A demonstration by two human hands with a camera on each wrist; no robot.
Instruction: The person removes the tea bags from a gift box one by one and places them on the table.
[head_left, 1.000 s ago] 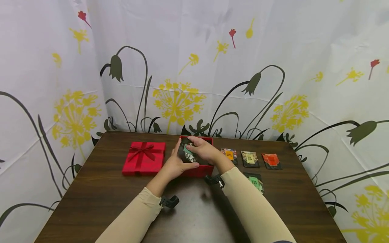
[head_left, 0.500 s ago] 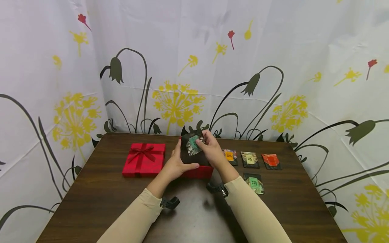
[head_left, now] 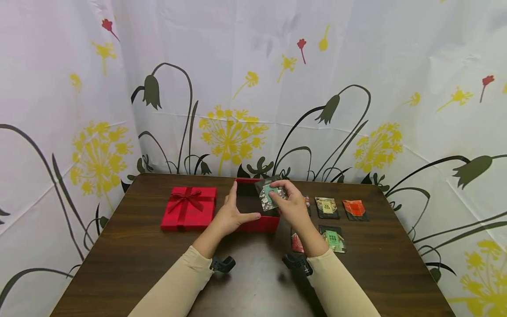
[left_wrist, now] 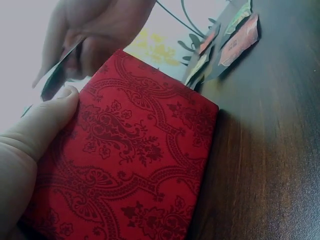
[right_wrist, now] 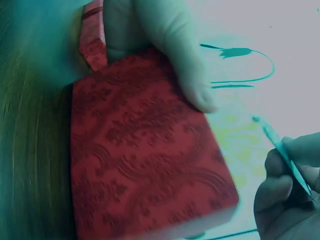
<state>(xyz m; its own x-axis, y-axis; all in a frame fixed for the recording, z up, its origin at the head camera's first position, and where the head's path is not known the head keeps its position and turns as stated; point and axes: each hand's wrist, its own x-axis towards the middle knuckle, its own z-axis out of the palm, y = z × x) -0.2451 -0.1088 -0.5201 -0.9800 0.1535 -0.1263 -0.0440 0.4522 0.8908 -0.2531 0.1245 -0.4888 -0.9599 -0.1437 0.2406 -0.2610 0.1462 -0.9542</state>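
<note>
My left hand (head_left: pixel 229 214) grips the red open-topped box (head_left: pixel 257 224) at its left side, thumb over the near rim. In the right wrist view the left thumb (right_wrist: pixel 192 80) lies along the top edge of the patterned red box wall (right_wrist: pixel 150 155). Above the box's right end, my right hand (head_left: pixel 291 203) pinches a flat dark packet (head_left: pixel 266 200) with a teal label, tilted. The left wrist view shows this packet edge-on (left_wrist: pixel 57 77) between the right fingers. The box interior looks dark, and the packet and right hand hide part of it.
A red lid with a ribbon bow (head_left: pixel 189 209) lies left of the box. On the right lie packets with cream (head_left: pixel 327 207), orange-red (head_left: pixel 354 209) and green (head_left: pixel 332 238) labels. A red packet (head_left: pixel 296 242) is partly behind the right wrist. A patterned curtain (head_left: pixel 253 88) stands behind.
My right hand has turned and moved right with the teal-labelled packet, away from the left hand, so the box's dark inside shows. The left hand has stayed at the box.
</note>
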